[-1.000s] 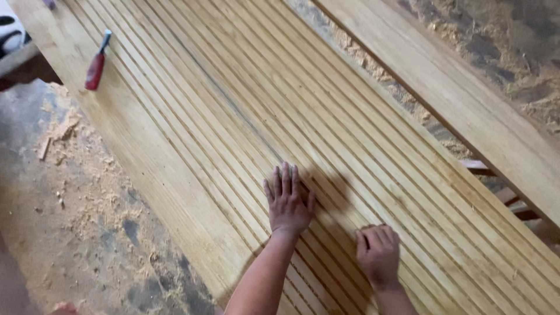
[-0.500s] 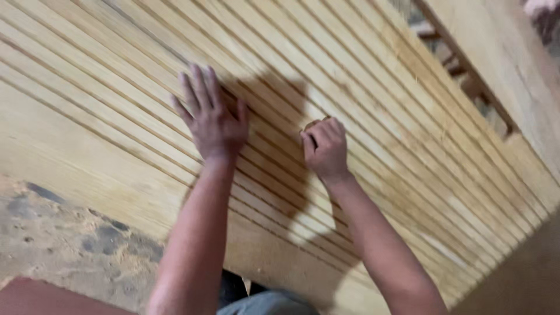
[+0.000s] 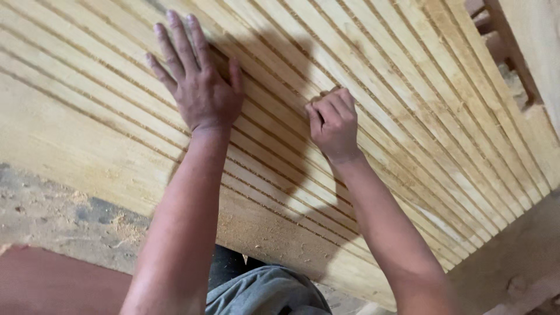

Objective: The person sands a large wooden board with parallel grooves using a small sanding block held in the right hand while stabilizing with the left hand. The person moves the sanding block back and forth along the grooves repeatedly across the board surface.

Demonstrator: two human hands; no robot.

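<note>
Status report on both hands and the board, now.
Left hand flat, fingers spread, on grooved wooden board. Right hand curled, knuckles on board; contents unseen. Sawdust on floor. Nothing blocking.

Open grooved wooden panel (image 3: 408, 116) all round; frame rail (image 3: 513, 52) far right.

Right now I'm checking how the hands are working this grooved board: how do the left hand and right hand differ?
The left hand lies flat, fingers spread, palm down on the board; the right hand is curled, fingers bent as if pinching or pressing something small that I cannot make out. The left hand sits farther up the board; the right hand is nearer its middle. Both are bare and touch the grooved surface.
</note>
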